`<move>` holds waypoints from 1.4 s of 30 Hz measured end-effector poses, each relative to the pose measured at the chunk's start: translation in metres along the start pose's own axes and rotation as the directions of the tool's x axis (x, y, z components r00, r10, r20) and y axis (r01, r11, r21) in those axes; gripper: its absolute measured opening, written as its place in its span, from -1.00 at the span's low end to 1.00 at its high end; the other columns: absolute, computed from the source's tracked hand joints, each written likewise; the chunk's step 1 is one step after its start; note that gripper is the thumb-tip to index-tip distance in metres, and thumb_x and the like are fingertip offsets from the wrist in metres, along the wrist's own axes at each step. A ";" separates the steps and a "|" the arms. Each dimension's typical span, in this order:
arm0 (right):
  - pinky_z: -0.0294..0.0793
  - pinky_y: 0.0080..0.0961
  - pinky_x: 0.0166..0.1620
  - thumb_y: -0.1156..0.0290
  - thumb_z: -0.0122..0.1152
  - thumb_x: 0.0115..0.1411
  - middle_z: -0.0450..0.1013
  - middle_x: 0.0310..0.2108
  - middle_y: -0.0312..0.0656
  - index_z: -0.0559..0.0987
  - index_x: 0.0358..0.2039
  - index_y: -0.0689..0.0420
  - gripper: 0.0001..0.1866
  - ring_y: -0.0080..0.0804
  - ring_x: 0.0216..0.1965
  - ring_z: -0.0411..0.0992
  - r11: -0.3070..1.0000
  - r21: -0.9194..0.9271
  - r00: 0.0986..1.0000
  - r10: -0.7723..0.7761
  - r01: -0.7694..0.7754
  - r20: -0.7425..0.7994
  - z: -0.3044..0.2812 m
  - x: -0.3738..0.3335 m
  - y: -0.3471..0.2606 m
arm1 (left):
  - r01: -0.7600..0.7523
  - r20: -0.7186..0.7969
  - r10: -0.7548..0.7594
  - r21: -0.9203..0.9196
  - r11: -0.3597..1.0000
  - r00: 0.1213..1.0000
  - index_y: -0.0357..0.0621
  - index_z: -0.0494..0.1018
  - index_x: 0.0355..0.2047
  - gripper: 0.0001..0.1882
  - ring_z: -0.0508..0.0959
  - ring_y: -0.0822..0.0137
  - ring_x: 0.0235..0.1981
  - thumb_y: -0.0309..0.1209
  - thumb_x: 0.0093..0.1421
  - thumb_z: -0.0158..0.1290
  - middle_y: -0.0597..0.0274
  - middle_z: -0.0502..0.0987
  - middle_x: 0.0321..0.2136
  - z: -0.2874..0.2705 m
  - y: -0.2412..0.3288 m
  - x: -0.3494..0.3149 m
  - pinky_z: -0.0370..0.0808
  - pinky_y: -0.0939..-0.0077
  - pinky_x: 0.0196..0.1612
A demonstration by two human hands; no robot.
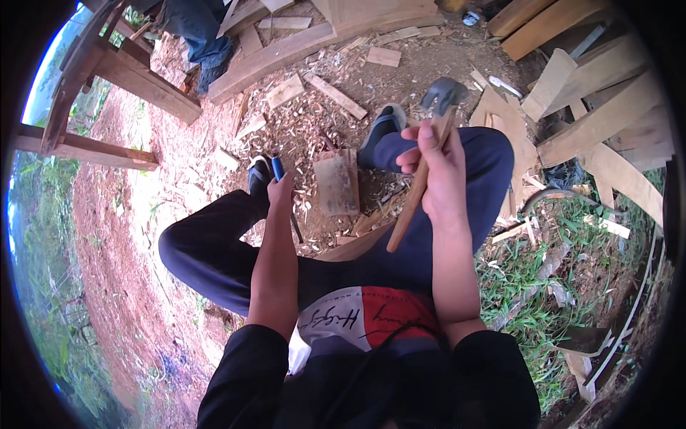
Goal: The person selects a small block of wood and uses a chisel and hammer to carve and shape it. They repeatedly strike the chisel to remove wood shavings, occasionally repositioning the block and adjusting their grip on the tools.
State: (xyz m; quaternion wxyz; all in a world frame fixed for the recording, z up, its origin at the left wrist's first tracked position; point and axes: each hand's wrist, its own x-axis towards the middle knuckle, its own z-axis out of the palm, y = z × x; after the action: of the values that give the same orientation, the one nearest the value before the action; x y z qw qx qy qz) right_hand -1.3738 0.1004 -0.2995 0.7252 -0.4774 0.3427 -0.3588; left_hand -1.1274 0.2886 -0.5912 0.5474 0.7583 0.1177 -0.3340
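Note:
My left hand (282, 187) is closed around the blue handle (277, 169) of what looks like a chisel. Its thin dark shaft (296, 227) shows below the fist, beside my forearm. Over my right thigh, my right hand (439, 157) grips a long wooden handle (409, 214), thumb pressed along it and some fingers loosely curled. A dark, broad head (444, 95), slightly blurred, sits at the far end; I cannot tell its exact kind. On the ground between my feet lies a worn wooden block (336, 182), apart from both hands.
Wood chips and offcuts (336, 95) litter the ground ahead. A long curved beam (279, 64) runs across the back, near another person's leg (204, 39). Stacked boards (607, 107) stand at the right above grass (536, 286). A wooden frame (139, 82) rises at the left.

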 end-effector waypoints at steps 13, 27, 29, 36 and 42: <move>0.36 -0.55 -0.52 0.10 -0.03 0.35 0.38 -0.32 -0.20 0.29 0.07 0.04 -0.60 -0.50 -0.61 0.34 0.819 0.573 0.934 -0.228 0.030 0.276 -0.037 -0.076 -0.033 | -0.318 0.105 0.346 -0.215 0.923 0.932 -0.12 0.42 -0.24 -0.75 0.25 0.62 -0.83 -0.25 0.19 0.13 0.18 0.61 -0.43 -0.029 0.124 -0.139 0.10 0.70 -0.80; 0.29 -0.58 -0.53 0.19 0.07 0.32 0.27 -0.43 -0.23 0.15 0.14 0.25 -0.45 -0.55 -0.63 0.27 0.907 0.410 0.798 -0.178 -0.093 0.575 -0.048 -0.069 -0.033 | -0.004 0.083 0.025 -0.245 0.969 0.996 -0.09 0.33 -0.17 -0.69 0.22 0.60 -0.76 -0.26 0.16 0.13 0.14 0.59 -0.32 -0.030 0.102 -0.102 0.13 0.70 -0.77; 0.29 -0.58 -0.54 0.20 0.06 0.32 0.27 -0.43 -0.22 0.14 0.14 0.26 -0.46 -0.55 -0.64 0.27 0.893 0.415 0.779 -0.133 -0.174 0.612 -0.044 -0.052 -0.024 | 0.000 0.071 0.015 -0.205 0.979 0.997 -0.11 0.33 -0.21 -0.70 0.23 0.58 -0.76 -0.26 0.16 0.13 0.12 0.60 -0.34 -0.027 0.103 -0.089 0.15 0.69 -0.77; 0.32 -0.58 -0.51 0.18 -0.05 0.37 0.25 -0.42 -0.25 0.12 0.16 0.21 -0.50 -0.56 -0.62 0.27 0.819 0.496 0.844 -0.030 -0.287 0.536 -0.016 0.012 0.013 | 0.041 -0.014 -0.042 -0.061 0.997 0.999 -0.13 0.37 -0.16 -0.63 0.28 0.61 -0.73 -0.20 0.14 0.17 0.17 0.56 -0.38 0.001 0.094 -0.059 0.12 0.72 -0.76; 0.34 -0.53 -0.51 0.15 -0.09 0.38 0.26 -0.44 -0.28 0.12 0.18 0.14 -0.51 -0.55 -0.64 0.27 0.662 0.577 0.877 0.342 -0.479 0.337 0.010 0.066 0.032 | 0.291 -0.071 -0.282 0.282 0.914 0.957 -0.14 0.49 -0.26 -0.67 0.25 0.57 -0.79 -0.23 0.05 0.26 0.47 0.29 -0.71 0.039 0.028 -0.010 0.10 0.64 -0.76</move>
State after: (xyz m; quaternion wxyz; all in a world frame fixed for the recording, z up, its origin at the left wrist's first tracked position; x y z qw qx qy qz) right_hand -1.3257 0.0586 -0.3367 0.9365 -0.1417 0.2230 -0.2308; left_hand -1.1346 0.2450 -0.5707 0.3739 0.8095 0.1852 -0.4131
